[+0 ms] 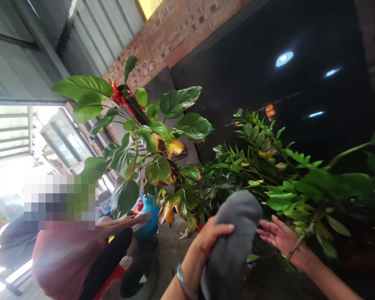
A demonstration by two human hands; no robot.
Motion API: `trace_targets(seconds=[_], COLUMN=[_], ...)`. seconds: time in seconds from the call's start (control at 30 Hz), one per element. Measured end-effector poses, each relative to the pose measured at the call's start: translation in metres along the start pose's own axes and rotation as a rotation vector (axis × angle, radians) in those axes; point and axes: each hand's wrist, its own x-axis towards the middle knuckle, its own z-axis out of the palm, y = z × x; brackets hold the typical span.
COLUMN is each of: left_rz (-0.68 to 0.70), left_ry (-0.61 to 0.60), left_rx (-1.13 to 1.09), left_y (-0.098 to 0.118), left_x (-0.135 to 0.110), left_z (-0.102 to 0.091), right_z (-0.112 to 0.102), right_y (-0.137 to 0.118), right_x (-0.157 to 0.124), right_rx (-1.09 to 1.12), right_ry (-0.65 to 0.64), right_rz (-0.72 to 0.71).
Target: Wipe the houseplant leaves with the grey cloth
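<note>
My left hand (pixel 208 239) is closed on a grey cloth (pixel 234 246), thumb laid across it, a metal bangle on the wrist. My right hand (pixel 279 237) is open beside the cloth, palm up, with a thin green stem lying across the fingers and wrist. The stem belongs to a small-leaved plant (pixel 268 166) just above both hands.
A large-leaved plant (pixel 150 146) with yellowing, brown-edged leaves stands in a blue pot (pixel 148 221). Another person in a red top (pixel 65 258) sits at the left, a hand on that pot. A brick wall (pixel 175 33) and a dark glossy panel (pixel 284 83) lie behind.
</note>
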Motion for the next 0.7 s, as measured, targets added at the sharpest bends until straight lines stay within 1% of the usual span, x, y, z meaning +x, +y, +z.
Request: trace_targets(seconds=[0.07, 0.1, 0.13, 0.17, 0.23, 0.27, 0.3, 0.33, 0.37, 0.4, 0.43, 0.47, 0.53, 0.57, 0.6, 0.63, 0.67, 0.7], left_rz=[0.109, 0.139, 0.150, 0.128, 0.007, -0.069, -0.124, -0.156, -0.160, -0.133, -0.094, -0.047, 0.062, 0.113, 0.145, 0.146, 0.118, 0.061], left_ry=[0.065, 0.108, 0.147, 0.184, 0.206, 0.186, 0.139, 0.083, 0.026, -0.016, -0.038, -0.042, 0.001, 0.043, 0.088, 0.133, 0.177, 0.200], left_rx=[-0.081, -0.119, -0.147, -0.153, -0.082, -0.012, 0.055, 0.104, 0.135, 0.142, 0.134, 0.112, 0.032, -0.020, -0.068, -0.098, -0.103, -0.077], left_y=[0.025, 0.032, 0.033, 0.027, 0.003, -0.012, -0.025, -0.034, -0.038, -0.036, -0.028, -0.015, 0.014, 0.026, 0.033, 0.034, 0.029, 0.019], left_x=[0.008, 0.014, 0.020, 0.026, 0.033, 0.033, 0.030, 0.026, 0.020, 0.015, 0.010, 0.007, 0.009, 0.013, 0.018, 0.023, 0.028, 0.030], left_z=[0.004, 0.005, 0.006, 0.007, 0.005, 0.003, 0.001, -0.001, -0.003, -0.005, -0.006, -0.005, -0.002, 0.000, 0.002, 0.004, 0.005, 0.005], right_z=[0.000, 0.000, 0.002, 0.003, 0.007, 0.009, 0.010, 0.011, 0.011, 0.010, 0.009, 0.008, 0.007, 0.007, 0.009, 0.011, 0.014, 0.017], right_y=[0.001, 0.000, 0.000, -0.002, -0.004, -0.005, -0.005, -0.005, -0.004, -0.004, -0.003, -0.002, -0.002, -0.003, -0.004, -0.006, -0.007, -0.009], right_x=[0.002, 0.001, 0.001, 0.000, -0.003, -0.004, -0.005, -0.006, -0.006, -0.006, -0.006, -0.005, -0.004, -0.004, -0.004, -0.005, -0.006, -0.007], right_rx=[-0.001, -0.003, -0.001, 0.004, 0.005, -0.003, -0.015, -0.026, -0.034, -0.037, -0.035, -0.031, -0.023, -0.017, -0.010, -0.005, -0.003, -0.001], right_ry=[0.024, 0.023, 0.014, 0.011, 0.019, 0.020, 0.018, 0.007, -0.010, -0.018, -0.012, 0.008, 0.054, 0.071, 0.081, 0.084, 0.090, 0.100], right_rz=[-0.009, -0.013, -0.014, -0.015, 0.003, 0.023, 0.048, 0.071, 0.087, 0.093, 0.089, 0.080, 0.063, 0.057, 0.057, 0.057, 0.056, 0.053])
